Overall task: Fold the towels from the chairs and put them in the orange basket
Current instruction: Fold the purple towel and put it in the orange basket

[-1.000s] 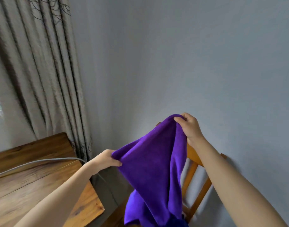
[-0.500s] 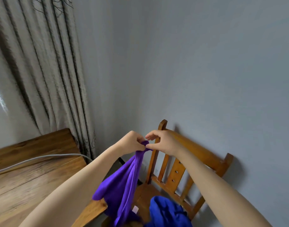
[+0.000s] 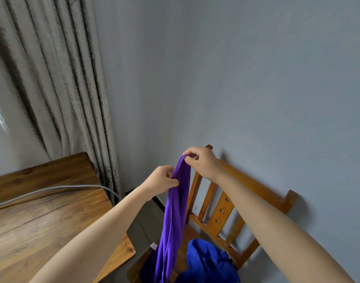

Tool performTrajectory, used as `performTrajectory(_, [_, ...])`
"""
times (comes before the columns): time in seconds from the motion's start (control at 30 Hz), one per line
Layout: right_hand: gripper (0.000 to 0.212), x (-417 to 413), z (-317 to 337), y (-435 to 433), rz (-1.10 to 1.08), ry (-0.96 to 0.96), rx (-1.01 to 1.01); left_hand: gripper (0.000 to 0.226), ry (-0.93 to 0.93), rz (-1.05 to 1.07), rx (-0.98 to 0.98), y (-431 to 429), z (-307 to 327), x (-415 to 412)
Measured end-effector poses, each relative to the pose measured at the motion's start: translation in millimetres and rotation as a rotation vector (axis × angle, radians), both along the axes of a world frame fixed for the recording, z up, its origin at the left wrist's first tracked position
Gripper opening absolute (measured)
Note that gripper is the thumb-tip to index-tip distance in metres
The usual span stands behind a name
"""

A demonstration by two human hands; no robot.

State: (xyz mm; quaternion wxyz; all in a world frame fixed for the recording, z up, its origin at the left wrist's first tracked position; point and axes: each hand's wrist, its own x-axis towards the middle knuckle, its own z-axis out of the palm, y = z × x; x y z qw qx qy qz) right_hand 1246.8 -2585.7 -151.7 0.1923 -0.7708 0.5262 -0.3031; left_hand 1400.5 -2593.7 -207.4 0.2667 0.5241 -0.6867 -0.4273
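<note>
The right hand [image 3: 203,164] is raised, fingers curled, and pinches the top end of the purple towel [image 3: 175,211] between thumb and fingertips. The left hand [image 3: 160,180] sits just below and to the left of it, fingers curled too, gripping the same towel at its edge. The two hands are close together, nearly touching through the cloth. Both forearms are bare and reach up from the bottom corners of the view towards the middle.

The purple towel hangs from the hands as a long, narrow, gathered strip. Its lower end falls to the seat of a wooden chair [image 3: 222,209] and runs out of view at the bottom. A small white tag [image 3: 154,245] shows at the towel's left edge low down; any print on it is too small to read.

A blue towel [image 3: 207,262] lies crumpled on the chair seat, just to the right of the hanging purple one. The chair's slatted back stands against a grey wall [image 3: 256,78], and the right hand is in front of the back's left post.

To the left stands a wooden table [image 3: 42,221], its corner near the chair seat. A grey cable [image 3: 52,188] runs across the tabletop and drops off its far edge. Behind the table hangs a pale patterned curtain [image 3: 52,78].
</note>
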Motion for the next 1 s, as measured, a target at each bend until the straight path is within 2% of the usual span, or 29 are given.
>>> performTrajectory(0.1, [0.014,11,24,-17,-0.049,-0.095,-0.113,0.023,-0.006,0.081,0.016,0,-24,-3])
performTrajectory(0.3, [0.014,5,70,-53,-0.266,-0.291,-0.191,0.006,-0.042,0.319,0.016,-14,-52,12])
performTrajectory(0.4, [0.011,-4,81,-74,-0.324,-0.352,-0.175,0.014,-0.026,0.400,-0.029,-30,-47,21])
performTrajectory(0.47, [0.016,-10,88,-91,-0.342,-0.384,-0.182,0.021,-0.019,0.438,-0.076,-45,-36,25])
performTrajectory(0.57, [0.029,-21,105,-106,-0.368,-0.483,-0.223,0.005,-0.028,0.497,-0.195,-65,-16,30])
performTrajectory(0.67, [0.030,-36,124,-105,-0.380,-0.605,-0.280,0.013,-0.057,0.557,-0.279,-75,-3,35])
performTrajectory(0.7, [0.029,-41,127,-101,-0.375,-0.644,-0.289,0.023,-0.099,0.560,-0.302,-75,-2,36])
performTrajectory(0.8, [0.027,-63,122,-74,-0.267,-0.727,-0.191,0.036,-0.166,0.528,-0.288,-57,-12,32])
performTrajectory(0.9, [0.028,-81,102,-25,-0.055,-0.741,0.089,0.032,-0.191,0.442,-0.161,-24,-52,20])
performTrajectory(1.0, [0.040,-96,50,29,0.144,-0.672,0.343,0.025,-0.242,0.429,-0.012,25,-109,8])
